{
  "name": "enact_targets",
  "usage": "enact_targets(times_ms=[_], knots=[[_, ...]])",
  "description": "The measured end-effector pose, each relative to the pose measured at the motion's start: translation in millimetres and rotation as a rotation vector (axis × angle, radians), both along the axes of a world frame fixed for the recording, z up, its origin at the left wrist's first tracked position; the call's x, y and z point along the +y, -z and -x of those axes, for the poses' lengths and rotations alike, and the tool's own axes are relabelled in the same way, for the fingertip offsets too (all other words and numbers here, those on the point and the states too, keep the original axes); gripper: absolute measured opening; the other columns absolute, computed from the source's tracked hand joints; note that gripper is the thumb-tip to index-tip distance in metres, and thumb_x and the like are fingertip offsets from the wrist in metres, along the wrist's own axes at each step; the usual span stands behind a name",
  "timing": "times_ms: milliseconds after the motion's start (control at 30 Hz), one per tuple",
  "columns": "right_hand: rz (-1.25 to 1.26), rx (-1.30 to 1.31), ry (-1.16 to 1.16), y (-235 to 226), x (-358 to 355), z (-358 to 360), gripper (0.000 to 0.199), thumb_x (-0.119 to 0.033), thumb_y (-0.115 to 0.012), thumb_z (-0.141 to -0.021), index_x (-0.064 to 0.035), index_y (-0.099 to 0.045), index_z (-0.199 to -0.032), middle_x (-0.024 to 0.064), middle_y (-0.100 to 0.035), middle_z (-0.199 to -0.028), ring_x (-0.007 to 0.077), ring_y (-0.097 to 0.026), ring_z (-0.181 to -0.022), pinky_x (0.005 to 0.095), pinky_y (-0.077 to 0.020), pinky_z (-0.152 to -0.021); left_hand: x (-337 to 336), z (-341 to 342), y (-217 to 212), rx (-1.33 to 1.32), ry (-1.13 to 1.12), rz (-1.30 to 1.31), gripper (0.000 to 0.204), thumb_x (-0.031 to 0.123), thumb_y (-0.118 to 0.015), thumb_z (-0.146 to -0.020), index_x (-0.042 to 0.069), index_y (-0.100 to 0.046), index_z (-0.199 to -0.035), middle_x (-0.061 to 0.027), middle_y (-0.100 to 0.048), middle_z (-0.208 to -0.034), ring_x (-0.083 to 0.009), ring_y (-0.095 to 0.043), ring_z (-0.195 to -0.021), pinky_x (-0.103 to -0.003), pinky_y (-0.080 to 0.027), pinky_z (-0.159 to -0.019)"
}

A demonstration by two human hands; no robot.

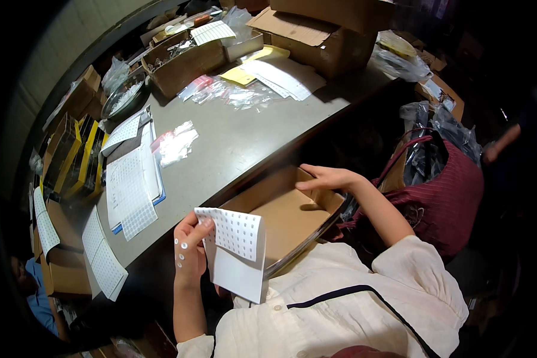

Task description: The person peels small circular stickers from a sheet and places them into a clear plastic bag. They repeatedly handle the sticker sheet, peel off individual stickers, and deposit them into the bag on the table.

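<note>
The left hand pinches a sheet, labels on its wrist, more seemingly unpeeled; the right hand grips a box.

Left hand: we see it pinching a folded dotted sheet, small white dots on its back. Right hand grips the rim of an open cardboard tray. Beyond the left hand we note stacked papers on the table; right of the right hand, a maroon bag.
</note>
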State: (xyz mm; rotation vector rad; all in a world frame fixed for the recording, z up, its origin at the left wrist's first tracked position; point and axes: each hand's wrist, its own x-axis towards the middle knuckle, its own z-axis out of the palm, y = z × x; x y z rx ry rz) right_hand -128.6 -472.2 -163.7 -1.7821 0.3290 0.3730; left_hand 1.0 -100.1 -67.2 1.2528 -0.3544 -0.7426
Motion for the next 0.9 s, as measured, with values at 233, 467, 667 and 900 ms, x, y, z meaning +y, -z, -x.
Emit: enact_targets(times_ms=[233,467,667,900], knots=[[-0.622,-0.066,0.535,12.9,38.6,12.9,0.079,-0.012,-0.07,-0.076,-0.0037,-0.046,-0.151,0.009,-0.062,-0.124,0.0199,-0.062,-0.104,0.0311,-0.0535,-0.086,24.9,-11.9,16.3,-0.017,-0.083,-0.027,0.031,0.014,-0.067,-0.09,-0.005,-0.066,-0.115,-0.0107,-0.073,-0.102,-0.0155,-0.069,-0.09,-0.027,-0.053,-0.084],[-0.399,-0.225,0.695,10.4,93.7,-17.2,0.088,0.002,-0.066,-0.06,0.0101,-0.049,-0.146,0.0125,-0.069,-0.097,0.0164,-0.065,-0.079,0.0268,-0.0513,-0.074,40.9,-28.7,-1.9,-0.122,-0.305,0.036,0.031,0.017,-0.067,-0.093,-0.002,-0.065,-0.117,-0.0088,-0.072,-0.107,-0.0142,-0.068,-0.095,-0.027,-0.051,-0.089],[-0.481,-0.166,0.69,5.2,91.3,-18.6,0.097,0.003,-0.064,-0.056,0.0137,-0.039,-0.15,0.0213,-0.069,-0.11,0.0241,-0.07,-0.092,0.031,-0.056,-0.081,11.5,-25.4,7.6,-0.172,-0.376,0.047,0.029,0.011,-0.068,-0.094,-0.004,-0.064,-0.119,-0.0095,-0.073,-0.105,-0.014,-0.069,-0.092,-0.026,-0.053,-0.086],[0.395,-0.373,0.331,19.5,62.5,-7.0,0.055,-0.017,-0.079,-0.085,0.0107,-0.062,-0.13,0.0199,-0.071,-0.117,0.0238,-0.066,-0.111,0.0352,-0.0506,-0.097,-6.8,-27.0,0.3,-0.282,-0.447,-0.011,0.027,0.005,-0.067,-0.097,-0.007,-0.063,-0.12,-0.0119,-0.072,-0.105,-0.0121,-0.069,-0.092,-0.024,-0.053,-0.082]])
